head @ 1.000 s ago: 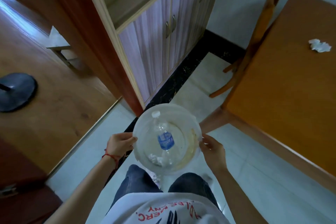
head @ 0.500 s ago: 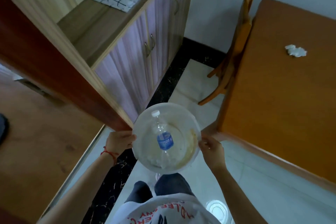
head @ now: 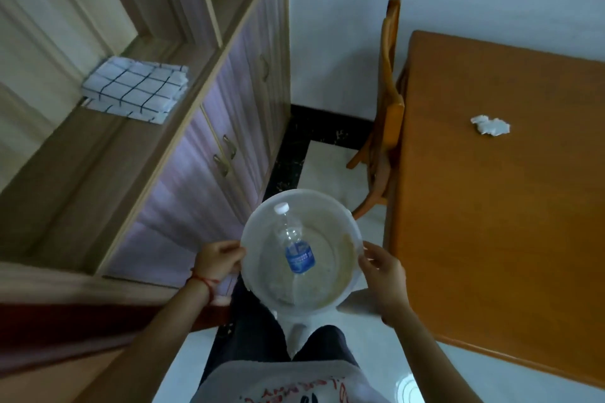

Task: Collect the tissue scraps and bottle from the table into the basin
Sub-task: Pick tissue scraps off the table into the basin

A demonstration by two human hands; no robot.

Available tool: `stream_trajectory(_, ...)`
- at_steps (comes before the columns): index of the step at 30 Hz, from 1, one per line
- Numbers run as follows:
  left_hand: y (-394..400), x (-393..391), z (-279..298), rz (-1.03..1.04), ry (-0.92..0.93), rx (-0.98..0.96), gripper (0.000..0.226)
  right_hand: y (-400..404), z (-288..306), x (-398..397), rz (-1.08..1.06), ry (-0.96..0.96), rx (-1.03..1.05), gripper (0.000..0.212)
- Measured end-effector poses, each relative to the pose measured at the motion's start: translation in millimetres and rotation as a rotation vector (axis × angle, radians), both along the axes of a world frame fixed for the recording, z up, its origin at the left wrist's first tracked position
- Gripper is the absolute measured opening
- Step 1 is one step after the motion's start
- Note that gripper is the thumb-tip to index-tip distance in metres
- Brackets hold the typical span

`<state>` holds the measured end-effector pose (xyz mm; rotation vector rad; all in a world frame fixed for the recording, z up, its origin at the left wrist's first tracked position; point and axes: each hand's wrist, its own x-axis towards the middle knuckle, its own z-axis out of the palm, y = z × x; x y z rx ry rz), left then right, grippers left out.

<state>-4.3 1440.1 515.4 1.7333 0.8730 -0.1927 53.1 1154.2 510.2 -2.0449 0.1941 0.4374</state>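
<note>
Since the earlier frames the view has swung rightward: the dark round base on the wooden floor has left the frame, and the table now fills more of the right side. The round translucent white plastic basin [head: 347, 268] is held in front of the body over the pale tiled floor. The left hand [head: 217, 259] is closed on the basin's left rim; the right hand [head: 381, 268] is closed on its right rim. A clear plastic bottle with a white cap and blue label [head: 296, 247] lies inside the basin, cap pointing away. Pale material at the basin's near side may be tissue, but blur prevents confirmation. Beyond, a crumpled white tissue scrap [head: 490, 125] rests on the orange-brown wooden table [head: 491, 222]. A wooden chair [head: 388, 114] stands against the table's left edge. A folded checked cloth [head: 134, 88] lies on the left cabinet shelf.
</note>
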Motion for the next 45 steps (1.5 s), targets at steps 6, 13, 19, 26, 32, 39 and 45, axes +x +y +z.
stream_trajectory(6,7,88,-6,-0.124,0.034,-0.037,0.013,1,-5,37,-0.124,-0.026,-0.038,0.029)
stream_trajectory(13,10,189,2,-0.318,0.071,-0.105,0.023,14,-8,60,-0.376,-0.004,-0.036,0.032)
stream_trajectory(19,2,244,-2,-0.452,0.078,-0.139,0.029,22,-12,73,-0.514,0.003,-0.066,0.031)
stream_trajectory(26,-7,268,-4,-0.492,0.078,-0.127,0.028,19,-7,87,-0.585,0.005,-0.078,0.024)
stream_trajectory(32,-12,269,-7,-0.467,0.080,-0.142,0.025,9,0,101,-0.553,-0.013,-0.089,0.023)
stream_trajectory(39,-20,264,-9,-0.432,0.077,-0.129,0.022,-5,3,106,-0.469,-0.022,-0.115,0.020)
stream_trajectory(45,-26,256,-2,-0.400,0.048,-0.125,0.027,-48,21,144,-0.555,-0.107,-0.185,0.030)
